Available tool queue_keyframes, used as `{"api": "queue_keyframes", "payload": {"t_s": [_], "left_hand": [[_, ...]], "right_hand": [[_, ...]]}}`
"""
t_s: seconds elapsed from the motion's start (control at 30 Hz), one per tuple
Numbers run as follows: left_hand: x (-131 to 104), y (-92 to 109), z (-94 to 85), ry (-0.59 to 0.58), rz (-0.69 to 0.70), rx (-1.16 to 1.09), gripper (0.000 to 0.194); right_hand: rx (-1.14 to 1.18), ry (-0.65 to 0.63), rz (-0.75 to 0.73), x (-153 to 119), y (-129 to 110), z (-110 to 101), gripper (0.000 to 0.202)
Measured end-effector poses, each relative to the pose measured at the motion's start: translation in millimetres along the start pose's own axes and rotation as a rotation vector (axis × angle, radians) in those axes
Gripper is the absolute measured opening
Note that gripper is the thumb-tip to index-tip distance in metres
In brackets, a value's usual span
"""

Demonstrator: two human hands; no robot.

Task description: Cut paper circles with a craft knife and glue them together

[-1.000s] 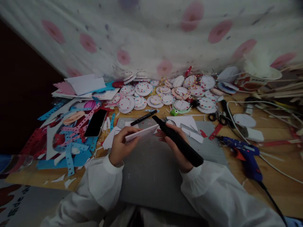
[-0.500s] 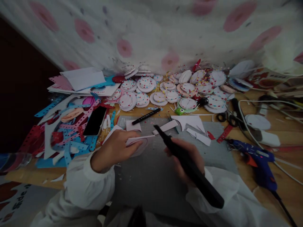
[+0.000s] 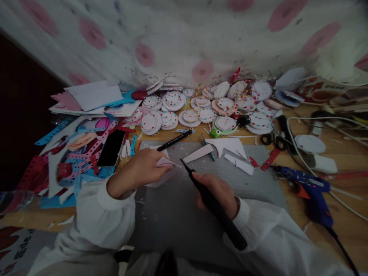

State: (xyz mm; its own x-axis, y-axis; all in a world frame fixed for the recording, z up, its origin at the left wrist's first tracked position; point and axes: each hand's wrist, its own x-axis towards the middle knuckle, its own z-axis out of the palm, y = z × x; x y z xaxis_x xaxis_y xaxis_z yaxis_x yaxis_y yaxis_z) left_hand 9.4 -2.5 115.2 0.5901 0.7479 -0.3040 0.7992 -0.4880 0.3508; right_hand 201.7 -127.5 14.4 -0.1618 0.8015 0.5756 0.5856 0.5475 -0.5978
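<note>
White foam or paper [image 3: 164, 162] is pinched in my left hand [image 3: 145, 166], over the left part of the grey cutting mat [image 3: 184, 226]. My right hand [image 3: 217, 193] is wrapped round a black pen-shaped tool [image 3: 220, 216], whose thin dark tip points up and left, close to the held piece. Just behind my left hand lies a black marker [image 3: 174, 140]. White cut strips [image 3: 197, 153] and a larger white offcut [image 3: 227, 147] rest at the back of the mat, with tweezers [image 3: 207, 148] among them.
Stacked round white pieces with coloured dots [image 3: 174, 100] line the back. Coloured scraps [image 3: 83, 153] and a phone [image 3: 112, 148] lie left. At the right are scissors [image 3: 273, 141], a blue glue gun [image 3: 312, 191] and a white cable [image 3: 301, 157].
The tool in my right hand has moved left, its tip nearer the held piece. My left hand has turned the white piece, which now shows less of its face. The view has shifted slightly.
</note>
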Motion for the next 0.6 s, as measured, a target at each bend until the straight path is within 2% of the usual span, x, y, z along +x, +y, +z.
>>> {"api": "queue_keyframes", "payload": {"t_s": [0.07, 0.17, 0.3, 0.43, 0.6], "left_hand": [[7, -2, -5.1, -0.074, 0.000, 0.093, 0.023], [12, -3, -6.9, -0.115, 0.001, 0.188, 0.025], [14, -3, -3.2, -0.116, -0.013, 0.216, 0.026], [12, -3, 0.1, -0.110, -0.012, 0.239, 0.027], [10, -3, 1.7, -0.047, 0.019, 0.255, 0.024]], "right_hand": [[0.000, 0.040, 0.061, -1, 1, 5, 0.044], [0.003, 0.056, 0.101, -3, 1, 14, 0.037], [0.004, 0.029, 0.098, -4, 1, 26, 0.030], [0.003, 0.061, 0.170, -8, 1, 38, 0.033], [0.075, 0.033, 0.232, -9, -3, 44, 0.037]]}}
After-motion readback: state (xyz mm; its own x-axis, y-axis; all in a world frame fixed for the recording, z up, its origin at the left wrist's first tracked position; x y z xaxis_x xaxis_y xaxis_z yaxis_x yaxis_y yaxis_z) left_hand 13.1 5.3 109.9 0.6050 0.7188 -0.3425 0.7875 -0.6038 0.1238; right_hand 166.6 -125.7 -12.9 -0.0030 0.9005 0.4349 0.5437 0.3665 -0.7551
